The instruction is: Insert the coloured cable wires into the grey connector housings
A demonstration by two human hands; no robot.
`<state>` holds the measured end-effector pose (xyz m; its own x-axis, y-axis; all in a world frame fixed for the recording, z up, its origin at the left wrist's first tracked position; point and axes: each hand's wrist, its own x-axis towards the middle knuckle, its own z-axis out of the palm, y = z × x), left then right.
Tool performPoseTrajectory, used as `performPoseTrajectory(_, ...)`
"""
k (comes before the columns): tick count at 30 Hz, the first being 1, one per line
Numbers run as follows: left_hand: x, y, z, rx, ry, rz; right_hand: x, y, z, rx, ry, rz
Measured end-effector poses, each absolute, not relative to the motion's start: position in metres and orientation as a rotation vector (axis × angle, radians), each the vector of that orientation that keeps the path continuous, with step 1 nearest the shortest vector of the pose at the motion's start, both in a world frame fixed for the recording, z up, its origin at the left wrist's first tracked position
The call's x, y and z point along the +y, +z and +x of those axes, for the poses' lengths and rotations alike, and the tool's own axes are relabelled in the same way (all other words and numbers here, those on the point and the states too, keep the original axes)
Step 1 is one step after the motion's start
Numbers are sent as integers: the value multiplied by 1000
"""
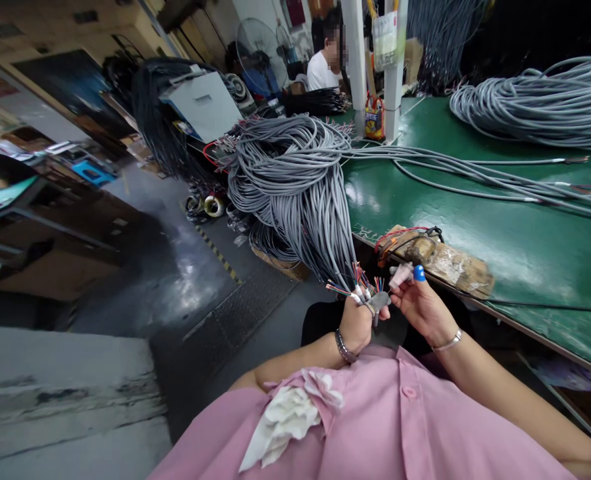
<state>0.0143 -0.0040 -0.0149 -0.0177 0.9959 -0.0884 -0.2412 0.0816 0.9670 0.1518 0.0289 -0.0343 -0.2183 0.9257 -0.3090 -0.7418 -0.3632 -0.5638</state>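
Note:
My left hand (358, 327) is closed around a few grey cable ends (370, 303) in front of my body. Thin coloured wires (358, 275) fan out from their stripped tips, and grey wrapping shows around one of its fingers. Just right of it, my right hand (425, 312) has its fingertips pinched together close to the cable ends. One fingertip wears a blue cover (419, 273), another a pale wrap (402, 275). What lies between those fingertips is too small to make out. A large bundle of grey cables (295, 173) hangs over the table's left end, down towards my left hand.
On the green table (525, 260), a worn wooden block (448, 263) with red and black leads sits by the near edge. Loose grey cables (475, 170) cross the top towards a big coil (540, 103). Behind a white post (358, 67) sits a person (322, 70).

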Motion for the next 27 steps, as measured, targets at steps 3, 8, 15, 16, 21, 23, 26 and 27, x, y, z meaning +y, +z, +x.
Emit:
performPoseTrajectory(3, -7, -18, 8, 1092, 1234, 963, 27, -39, 160, -338, 1866, -736)
performPoseTrajectory(8, -3, -40, 0, 1055, 1031, 1060, 21, -53, 177, -457, 1810, -856)
performPoseTrajectory(15, -1, -76, 2, 975, 850, 1052, 0, -61, 197, -638, 1724, -1009)
performPoseTrajectory(16, -2, -76, 1, 961, 870, 1039, -3, -61, 198, -657, 1719, -1033)
performPoseTrajectory(21, -10, -60, -14, 869, 1001, 959, -20, -62, 196, -747, 1686, -1115)
performPoseTrajectory(23, -16, -50, -25, 848, 988, 919, -25, -62, 193, -804, 1685, -1132)
performPoseTrajectory(26, -25, -39, -43, 845, 994, 876, -32, -63, 183, -968, 1724, -1155)
performPoseTrajectory(27, -28, -35, -48, 838, 1010, 866, -33, -65, 179, -1053, 1742, -1160)
